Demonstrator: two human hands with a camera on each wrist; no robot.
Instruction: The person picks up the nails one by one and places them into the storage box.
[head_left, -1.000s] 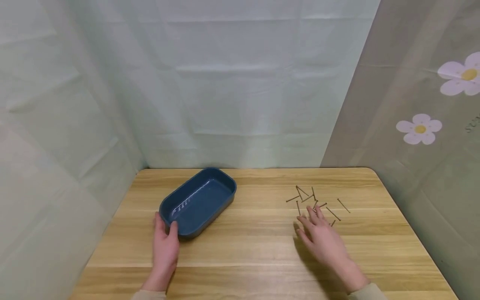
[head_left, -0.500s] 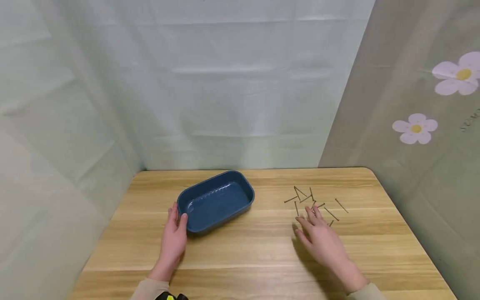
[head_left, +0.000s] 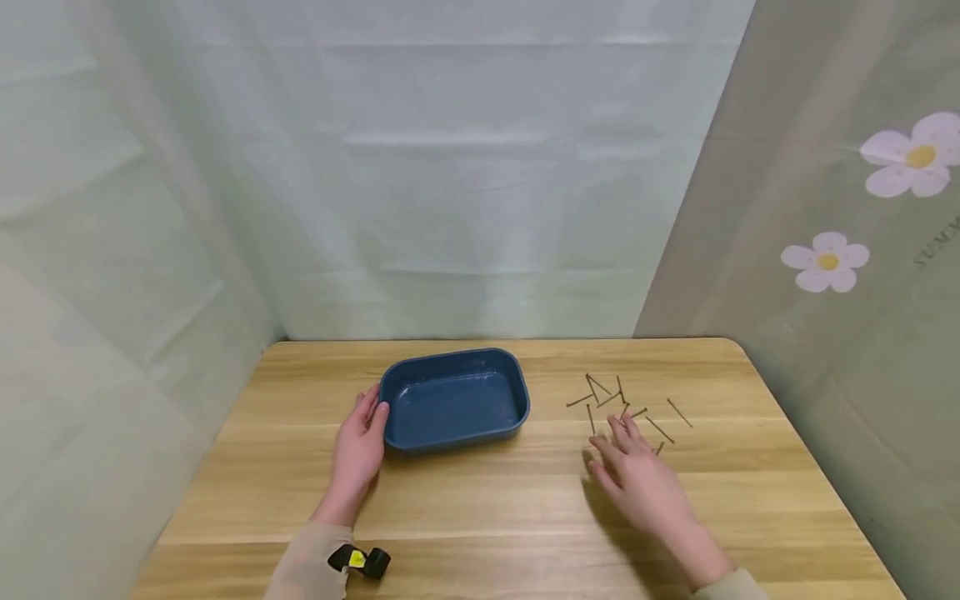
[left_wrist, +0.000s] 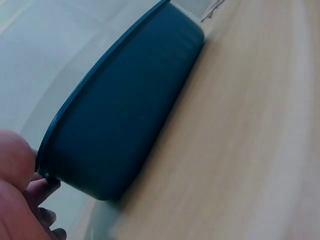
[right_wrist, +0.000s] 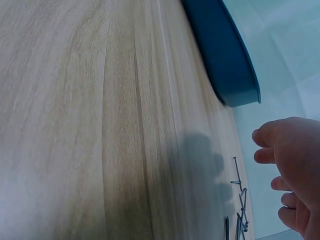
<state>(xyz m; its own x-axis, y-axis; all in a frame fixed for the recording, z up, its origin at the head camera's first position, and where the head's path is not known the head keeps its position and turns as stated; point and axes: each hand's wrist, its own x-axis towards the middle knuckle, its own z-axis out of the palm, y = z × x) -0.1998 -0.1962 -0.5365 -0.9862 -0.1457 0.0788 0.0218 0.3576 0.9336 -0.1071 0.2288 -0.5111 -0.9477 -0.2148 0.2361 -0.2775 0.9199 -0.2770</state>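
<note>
My left hand [head_left: 360, 442] grips the left end of a dark blue, deep rectangular dish [head_left: 457, 408], thumb at the rim and fingers along the outer wall. In the left wrist view the dish [left_wrist: 120, 100] shows its long outer side, close over the wood. My right hand [head_left: 641, 479] hovers with spread, slightly bent fingers over the near part of a scatter of long thin nails [head_left: 660, 430]. Nothing shows between its fingers in the right wrist view, where several nails [right_wrist: 241, 200] lie on the table below the hand [right_wrist: 295, 165]. Part of the scatter is hidden behind the right fingers.
The wooden table [head_left: 480, 525] has rounded far corners and ends at a pale hanging cloth [head_left: 480, 208]. A flower-printed cloth [head_left: 825, 367] stands along the right side. A black strap with a small device [head_left: 360, 561] sits on the left sleeve.
My left hand has slid the dish to the right and turned it so its long side lies nearly parallel to the table's far edge. The right hand stays over the nails.
</note>
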